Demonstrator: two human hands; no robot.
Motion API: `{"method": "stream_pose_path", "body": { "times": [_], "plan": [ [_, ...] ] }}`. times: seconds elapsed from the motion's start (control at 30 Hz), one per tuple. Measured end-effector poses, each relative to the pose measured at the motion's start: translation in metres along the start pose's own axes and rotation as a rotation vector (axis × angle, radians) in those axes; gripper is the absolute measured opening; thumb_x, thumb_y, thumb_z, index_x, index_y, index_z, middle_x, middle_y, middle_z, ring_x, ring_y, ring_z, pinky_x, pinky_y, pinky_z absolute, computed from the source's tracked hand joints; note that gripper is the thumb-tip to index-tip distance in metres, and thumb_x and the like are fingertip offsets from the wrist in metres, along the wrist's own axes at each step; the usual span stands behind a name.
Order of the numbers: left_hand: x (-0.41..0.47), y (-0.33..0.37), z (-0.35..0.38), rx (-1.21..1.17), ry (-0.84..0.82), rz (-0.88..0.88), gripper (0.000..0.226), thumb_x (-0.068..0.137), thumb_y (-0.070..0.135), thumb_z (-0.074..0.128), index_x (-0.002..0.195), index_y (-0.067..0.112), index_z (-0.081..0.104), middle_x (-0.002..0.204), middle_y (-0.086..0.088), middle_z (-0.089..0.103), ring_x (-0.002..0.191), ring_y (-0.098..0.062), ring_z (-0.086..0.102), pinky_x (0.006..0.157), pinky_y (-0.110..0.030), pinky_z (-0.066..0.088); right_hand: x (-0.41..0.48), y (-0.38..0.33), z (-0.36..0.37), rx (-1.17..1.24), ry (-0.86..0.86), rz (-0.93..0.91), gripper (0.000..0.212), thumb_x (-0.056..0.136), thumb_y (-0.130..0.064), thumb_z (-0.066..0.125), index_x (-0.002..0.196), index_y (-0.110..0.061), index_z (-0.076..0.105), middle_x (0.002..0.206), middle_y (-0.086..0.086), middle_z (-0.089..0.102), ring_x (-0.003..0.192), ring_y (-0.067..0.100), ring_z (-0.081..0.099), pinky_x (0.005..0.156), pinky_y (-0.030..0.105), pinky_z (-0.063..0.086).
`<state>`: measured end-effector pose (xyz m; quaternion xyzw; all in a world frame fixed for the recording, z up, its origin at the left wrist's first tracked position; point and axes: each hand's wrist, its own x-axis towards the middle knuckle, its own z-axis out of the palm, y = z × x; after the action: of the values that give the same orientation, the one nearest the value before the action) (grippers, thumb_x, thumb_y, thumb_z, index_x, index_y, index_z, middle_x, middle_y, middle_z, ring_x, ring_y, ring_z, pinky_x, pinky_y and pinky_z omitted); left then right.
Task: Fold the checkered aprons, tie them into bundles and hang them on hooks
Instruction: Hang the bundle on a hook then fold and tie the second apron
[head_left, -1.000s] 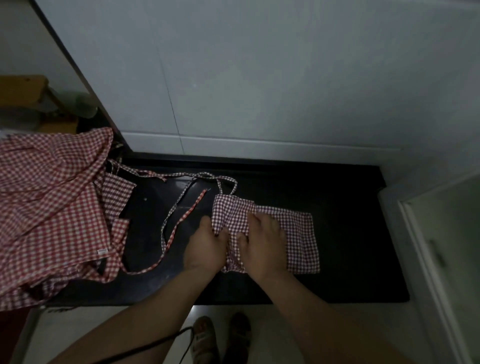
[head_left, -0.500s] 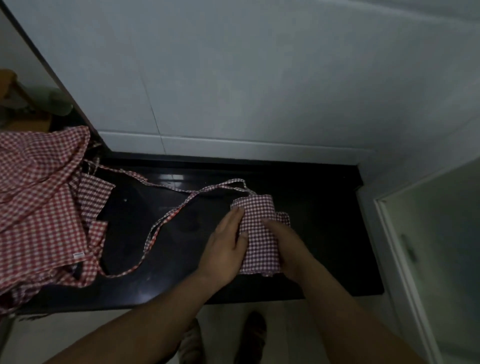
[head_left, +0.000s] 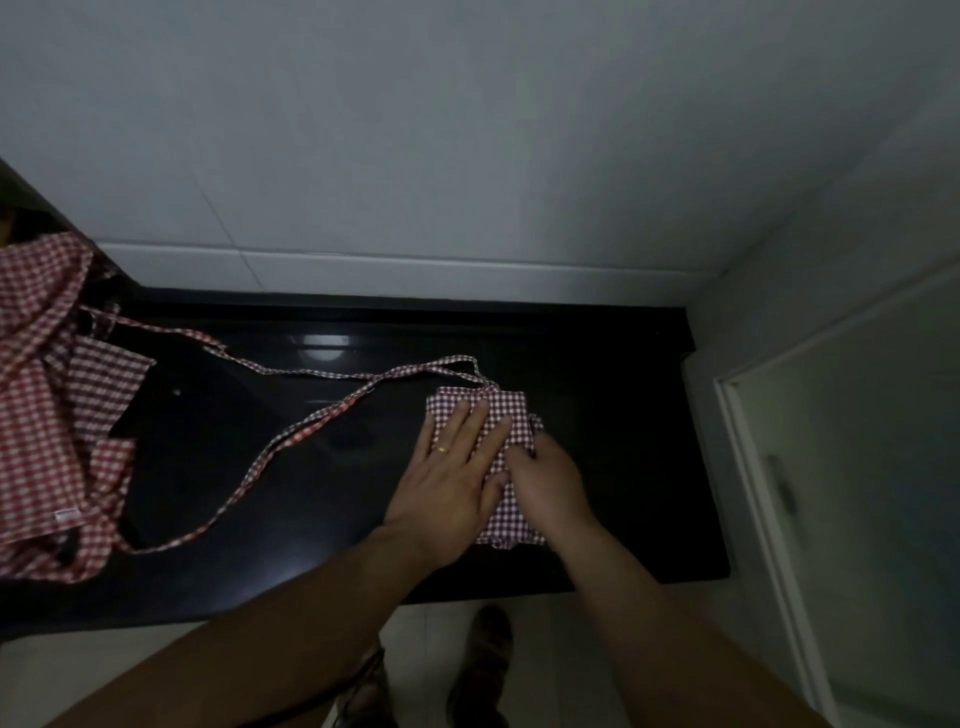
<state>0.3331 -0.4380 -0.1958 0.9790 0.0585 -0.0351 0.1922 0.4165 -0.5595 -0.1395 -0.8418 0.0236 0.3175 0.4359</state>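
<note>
- We see the folded apron (head_left: 501, 410), a small packet of red-and-white check, lying on the black counter (head_left: 613, 395) a little right of the middle of the frame.
- Our left hand (head_left: 457, 467) lies flat on the left half of the packet, with its fingers straight and spread and pointing toward the upper right. It presses the cloth down rather than gripping it.
- A gold ring (head_left: 441, 450) shows on one finger of that hand.
- Our right hand (head_left: 545, 483) sits at the right edge of the packet, with its knuckles up and its fingers bent down onto the cloth. We cannot tell whether they pinch a fold or only press on it.
- The two hands are close together, and the left thumb is just beside the right hand over the middle of the packet.
- The apron straps (head_left: 332, 415) run from the packet's upper edge toward the left of the frame. One of them loops down toward the lower left, across the bare counter.
- A loose pile of checkered aprons (head_left: 36, 389) covers the left end of the counter at the left edge of the frame. A small white label (head_left: 66, 515) shows on its lower part.
- A pale tiled wall (head_left: 467, 156) fills the upper half of the frame behind the counter.
- A pale door panel (head_left: 857, 467) stands at the right edge.
- At the bottom centre, our shoes (head_left: 483, 670) show on the light floor below the counter's front edge.
</note>
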Motion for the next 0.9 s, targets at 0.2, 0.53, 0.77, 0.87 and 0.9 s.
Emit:
{"method": "stream_pose_path", "body": {
  "times": [0.2, 0.53, 0.77, 0.87, 0.9],
  "plan": [
    [0.007, 0.011, -0.003, 0.001, -0.036, -0.022, 0.068, 0.106, 0.051, 0.028, 0.167, 0.038, -0.001, 0.175, 0.004, -0.009, 0.160, -0.018, -0.016, 0.128, -0.057, -0.006, 0.013, -0.003, -0.011, -0.073, -0.081, 0.047, 0.016, 0.095, -0.023, 0.056, 0.100, -0.014, 0.068, 0.089, 0.004, 0.072, 0.077, 0.017, 0.069, 0.061, 0.027, 0.046],
    [0.011, 0.024, 0.010, 0.142, -0.075, -0.009, 0.077, 0.102, 0.058, 0.030, 0.168, 0.027, 0.004, 0.174, -0.005, -0.016, 0.158, -0.026, -0.024, 0.126, -0.064, -0.004, 0.016, 0.005, -0.015, -0.328, -0.030, -0.238, 0.012, 0.103, -0.033, 0.047, 0.092, -0.027, 0.047, 0.085, -0.001, 0.063, 0.074, 0.015, 0.062, 0.069, 0.042, 0.054],
    [0.004, -0.014, -0.010, 0.215, -0.134, 0.151, 0.078, 0.101, 0.059, 0.031, 0.168, 0.028, 0.004, 0.174, -0.006, -0.014, 0.159, -0.027, -0.020, 0.128, -0.059, -0.002, 0.032, -0.012, -0.022, -0.315, -0.264, -0.051, 0.023, 0.104, -0.043, 0.046, 0.095, -0.028, 0.060, 0.092, 0.001, 0.069, 0.086, 0.020, 0.068, 0.089, 0.048, 0.058],
    [-0.001, -0.015, -0.019, 0.182, -0.175, 0.120, 0.077, 0.102, 0.062, 0.029, 0.166, 0.034, -0.002, 0.174, -0.005, -0.016, 0.159, -0.026, -0.022, 0.129, -0.054, -0.007, 0.048, -0.030, -0.018, -0.527, -0.035, -0.285, 0.019, 0.103, -0.042, 0.053, 0.094, -0.026, 0.059, 0.096, -0.005, 0.064, 0.087, 0.014, 0.063, 0.081, 0.037, 0.055],
    [-0.002, -0.013, -0.019, 0.175, -0.159, 0.099, 0.076, 0.101, 0.063, 0.030, 0.166, 0.035, 0.003, 0.175, -0.006, -0.010, 0.160, -0.027, -0.016, 0.129, -0.054, -0.005, 0.057, -0.038, -0.014, -0.557, 0.001, -0.374, 0.015, 0.101, -0.040, 0.057, 0.099, -0.026, 0.060, 0.102, -0.006, 0.060, 0.093, 0.012, 0.060, 0.082, 0.036, 0.054]
  ]
}}
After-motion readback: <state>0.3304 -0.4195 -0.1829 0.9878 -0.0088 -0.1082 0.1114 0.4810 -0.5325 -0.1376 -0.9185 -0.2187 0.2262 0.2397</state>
